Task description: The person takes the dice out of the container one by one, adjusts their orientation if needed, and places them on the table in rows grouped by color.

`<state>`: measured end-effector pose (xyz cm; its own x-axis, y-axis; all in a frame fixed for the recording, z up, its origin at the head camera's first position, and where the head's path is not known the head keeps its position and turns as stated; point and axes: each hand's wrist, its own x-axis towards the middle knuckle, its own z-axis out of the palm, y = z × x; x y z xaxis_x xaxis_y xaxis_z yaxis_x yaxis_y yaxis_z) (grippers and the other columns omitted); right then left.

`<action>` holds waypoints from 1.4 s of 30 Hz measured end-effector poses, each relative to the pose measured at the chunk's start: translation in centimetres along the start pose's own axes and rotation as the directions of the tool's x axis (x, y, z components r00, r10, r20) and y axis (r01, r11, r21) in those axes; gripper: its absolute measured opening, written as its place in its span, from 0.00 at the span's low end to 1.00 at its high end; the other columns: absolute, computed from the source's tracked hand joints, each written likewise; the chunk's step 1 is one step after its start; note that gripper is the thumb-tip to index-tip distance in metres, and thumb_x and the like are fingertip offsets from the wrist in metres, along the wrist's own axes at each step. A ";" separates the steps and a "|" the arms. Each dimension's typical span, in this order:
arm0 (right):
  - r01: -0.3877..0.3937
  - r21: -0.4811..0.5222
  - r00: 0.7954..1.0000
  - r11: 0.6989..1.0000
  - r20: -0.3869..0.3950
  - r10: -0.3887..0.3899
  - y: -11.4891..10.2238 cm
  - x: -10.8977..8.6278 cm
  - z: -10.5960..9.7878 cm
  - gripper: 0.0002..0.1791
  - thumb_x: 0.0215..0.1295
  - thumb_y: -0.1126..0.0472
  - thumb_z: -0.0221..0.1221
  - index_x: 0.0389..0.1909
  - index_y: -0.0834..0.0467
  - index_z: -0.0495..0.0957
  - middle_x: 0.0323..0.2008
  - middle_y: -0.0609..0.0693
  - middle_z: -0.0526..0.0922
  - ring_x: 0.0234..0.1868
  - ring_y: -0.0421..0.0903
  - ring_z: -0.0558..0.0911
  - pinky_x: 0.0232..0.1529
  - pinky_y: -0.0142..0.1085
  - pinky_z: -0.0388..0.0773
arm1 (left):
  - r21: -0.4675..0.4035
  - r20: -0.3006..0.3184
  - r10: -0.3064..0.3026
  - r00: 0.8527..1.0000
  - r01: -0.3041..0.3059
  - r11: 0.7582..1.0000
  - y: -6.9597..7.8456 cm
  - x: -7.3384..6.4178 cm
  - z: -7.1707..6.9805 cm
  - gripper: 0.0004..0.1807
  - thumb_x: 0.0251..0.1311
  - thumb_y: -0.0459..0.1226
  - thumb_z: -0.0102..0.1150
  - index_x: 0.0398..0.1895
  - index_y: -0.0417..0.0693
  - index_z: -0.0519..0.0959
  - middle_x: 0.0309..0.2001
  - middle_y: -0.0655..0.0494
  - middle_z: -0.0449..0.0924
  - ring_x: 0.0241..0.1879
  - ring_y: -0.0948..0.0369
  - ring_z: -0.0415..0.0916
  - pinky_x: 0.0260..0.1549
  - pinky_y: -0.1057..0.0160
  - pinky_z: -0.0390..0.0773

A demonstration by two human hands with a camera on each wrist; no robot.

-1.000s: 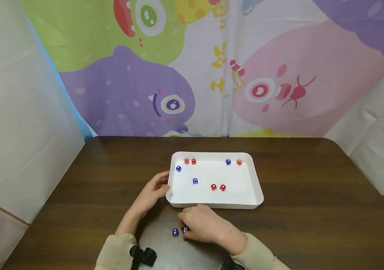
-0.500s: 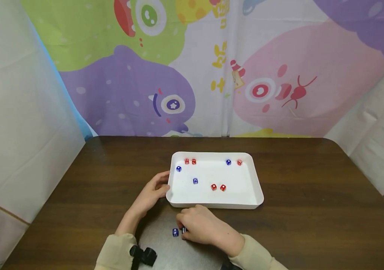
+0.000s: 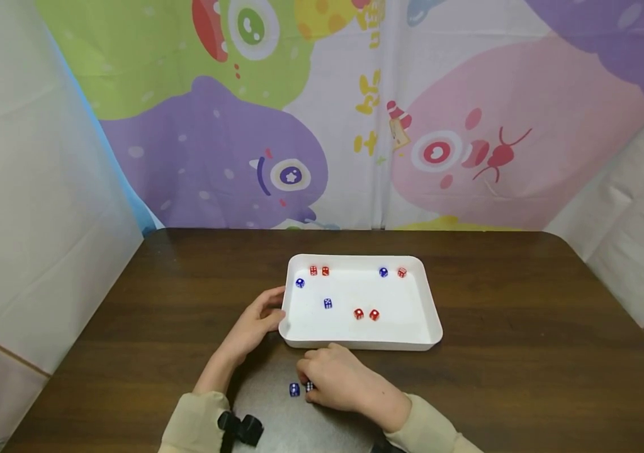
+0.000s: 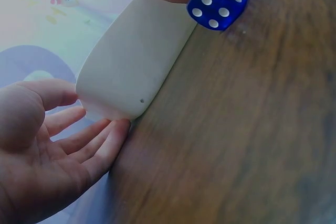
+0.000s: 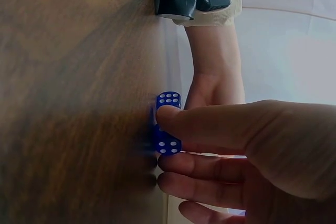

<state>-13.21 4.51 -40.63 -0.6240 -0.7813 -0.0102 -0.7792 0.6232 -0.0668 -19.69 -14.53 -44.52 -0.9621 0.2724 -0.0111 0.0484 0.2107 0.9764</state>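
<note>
My left hand (image 3: pixel 255 324) rests with its fingers against the outer left wall of a white tray (image 3: pixel 355 345). In the left wrist view, the thumb and relaxed fingers touch the tray's rounded corner. My right hand (image 3: pixel 338 380), close in front of the tray, pinches a dark blue die (image 5: pixel 168 144) between thumb and fingers, low at the tabletop. A second blue die (image 3: pixel 294 390) lies just left of it. Part of the pinched die is hidden behind the thumb in the right wrist view. Both dice overlap in the left wrist view.
Inside the tray lie three blue dice, one near the left wall (image 3: pixel 300 283), and several red dice, two of them near the front (image 3: pixel 359 314). The dark wooden table (image 3: pixel 497 327) ends at a cartoon-printed curtain (image 3: pixel 350 182). White cloth hangs at both sides.
My right hand has shifted very slightly to the left with its fingers on the die. The left hand, tray and other dice have stayed in place.
</note>
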 end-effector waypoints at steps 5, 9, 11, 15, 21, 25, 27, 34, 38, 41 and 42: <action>0.001 0.008 1.000 1.000 0.014 -0.001 0.1 -0.1 -0.1 0.09 0.46 0.51 0.66 0.24 0.48 0.76 0.24 0.38 0.74 0.28 0.35 0.75 0.27 0.29 0.63 | 0.002 -0.006 -0.005 1.000 0.005 1.000 -0.1 0.1 0.0 0.26 0.62 0.32 0.49 0.64 0.42 0.60 0.57 0.37 0.66 0.51 0.48 0.68 0.41 0.65 0.71; 0.001 0.002 1.000 1.000 0.022 -0.001 0.1 -0.2 -0.1 0.10 0.46 0.51 0.66 0.25 0.48 0.76 0.24 0.38 0.74 0.29 0.35 0.75 0.27 0.29 0.63 | 0.002 -0.001 -0.006 1.000 0.006 1.000 0.0 0.0 0.0 0.26 0.63 0.32 0.49 0.64 0.42 0.60 0.57 0.37 0.65 0.51 0.48 0.68 0.41 0.65 0.72; 0.001 0.000 1.000 1.000 0.025 -0.001 0.0 -0.2 -0.1 0.10 0.46 0.51 0.66 0.25 0.48 0.76 0.25 0.38 0.74 0.29 0.35 0.75 0.27 0.29 0.63 | 0.004 -0.002 -0.008 1.000 0.008 1.000 0.0 0.0 0.0 0.26 0.63 0.32 0.49 0.64 0.42 0.60 0.57 0.37 0.65 0.52 0.48 0.68 0.42 0.65 0.72; -0.004 0.002 1.000 1.000 0.030 0.004 0.0 -0.2 -0.1 0.10 0.46 0.51 0.66 0.25 0.48 0.75 0.24 0.38 0.73 0.29 0.36 0.75 0.27 0.29 0.63 | 0.004 -0.008 -0.015 1.000 0.015 1.000 0.1 -0.1 0.1 0.26 0.63 0.33 0.49 0.64 0.43 0.60 0.58 0.38 0.65 0.51 0.48 0.68 0.41 0.65 0.72; -0.013 0.018 1.000 1.000 0.022 0.013 0.1 -0.4 -0.3 0.11 0.46 0.50 0.67 0.24 0.48 0.75 0.24 0.38 0.73 0.28 0.35 0.75 0.27 0.29 0.63 | -0.003 -0.002 -0.014 1.000 0.014 1.000 -0.1 0.0 0.0 0.27 0.63 0.33 0.49 0.65 0.42 0.59 0.58 0.37 0.64 0.52 0.47 0.68 0.41 0.65 0.72; -0.021 0.031 1.000 0.999 0.020 0.020 0.3 -0.5 -0.4 0.11 0.46 0.49 0.66 0.24 0.48 0.74 0.24 0.37 0.72 0.28 0.35 0.74 0.27 0.29 0.64 | 0.014 -0.008 0.019 1.000 -0.019 1.000 -0.1 0.0 0.0 0.26 0.63 0.34 0.48 0.64 0.43 0.60 0.57 0.38 0.66 0.50 0.49 0.69 0.40 0.65 0.73; -0.022 0.039 1.000 0.999 0.012 0.021 0.4 -0.5 -0.6 0.11 0.47 0.49 0.66 0.24 0.48 0.74 0.23 0.37 0.72 0.26 0.34 0.73 0.27 0.30 0.64 | 0.028 -0.015 0.057 0.998 -0.056 0.998 -0.1 -0.1 0.1 0.25 0.62 0.35 0.49 0.63 0.42 0.61 0.55 0.38 0.67 0.48 0.52 0.71 0.39 0.65 0.73; -0.003 0.091 0.999 0.996 -0.041 0.006 0.9 -0.7 -0.9 0.09 0.51 0.52 0.64 0.23 0.48 0.74 0.21 0.36 0.71 0.23 0.33 0.70 0.27 0.29 0.64 | 0.020 -0.005 0.034 0.999 -0.034 0.999 -0.2 -0.2 0.2 0.25 0.62 0.34 0.48 0.64 0.42 0.61 0.56 0.37 0.67 0.48 0.51 0.70 0.40 0.65 0.73; -0.002 0.110 0.994 0.994 -0.110 0.015 1.4 -0.6 -1.0 0.06 0.54 0.54 0.62 0.26 0.50 0.76 0.24 0.38 0.75 0.26 0.34 0.73 0.29 0.29 0.68 | 0.005 -0.009 -0.005 1.000 0.005 1.000 -0.2 0.0 0.1 0.25 0.63 0.32 0.48 0.64 0.43 0.61 0.57 0.38 0.66 0.50 0.48 0.69 0.41 0.65 0.72; -0.009 0.121 0.983 0.993 -0.179 0.031 1.7 -0.5 -1.0 0.05 0.55 0.55 0.61 0.27 0.50 0.76 0.25 0.38 0.76 0.27 0.35 0.74 0.31 0.30 0.69 | -0.002 -0.017 -0.014 1.000 0.014 1.000 0.0 0.1 0.0 0.25 0.63 0.33 0.49 0.64 0.44 0.61 0.57 0.39 0.66 0.50 0.48 0.69 0.41 0.65 0.73; -0.008 0.129 0.978 0.992 -0.204 0.034 1.8 -0.4 -1.0 0.04 0.56 0.55 0.61 0.28 0.51 0.76 0.25 0.39 0.76 0.27 0.35 0.73 0.31 0.31 0.70 | -0.004 -0.018 -0.017 1.000 0.016 1.000 0.0 0.0 0.0 0.25 0.63 0.33 0.49 0.64 0.44 0.61 0.57 0.39 0.66 0.50 0.48 0.69 0.41 0.65 0.73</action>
<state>-14.43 6.04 -39.77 -0.6492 -0.7362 0.1912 -0.7602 0.6197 -0.1951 -19.72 -14.48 -44.50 -0.9675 0.2520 -0.0233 0.0316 0.2118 0.9768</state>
